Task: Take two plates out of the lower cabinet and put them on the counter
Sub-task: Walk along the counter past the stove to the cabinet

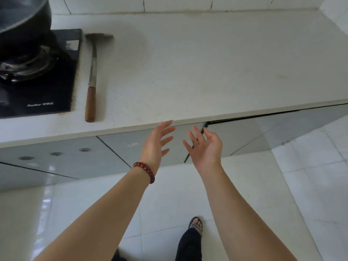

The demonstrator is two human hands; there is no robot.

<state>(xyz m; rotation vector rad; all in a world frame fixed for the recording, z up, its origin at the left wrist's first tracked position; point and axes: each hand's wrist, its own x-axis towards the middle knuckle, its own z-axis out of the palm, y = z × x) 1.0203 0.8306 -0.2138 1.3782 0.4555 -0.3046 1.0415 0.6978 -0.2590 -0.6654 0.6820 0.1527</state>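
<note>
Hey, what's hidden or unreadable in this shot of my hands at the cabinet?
Head view only:
- Plates: none visible; the cabinet doors hide the inside.
- Pot: cut off by the top and left edges.
- Stove: cut off at left; its printed label is too small to read.
- Left hand and right hand: open, empty, fingertips blurred.

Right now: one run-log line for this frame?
phase: reach | left hand: open, empty | right hand: open, empty | cabinet door: shut | plates: unseen | counter: knife

The pale counter (207,68) lies flat above the grey lower cabinet (131,147), whose doors are shut.
</note>
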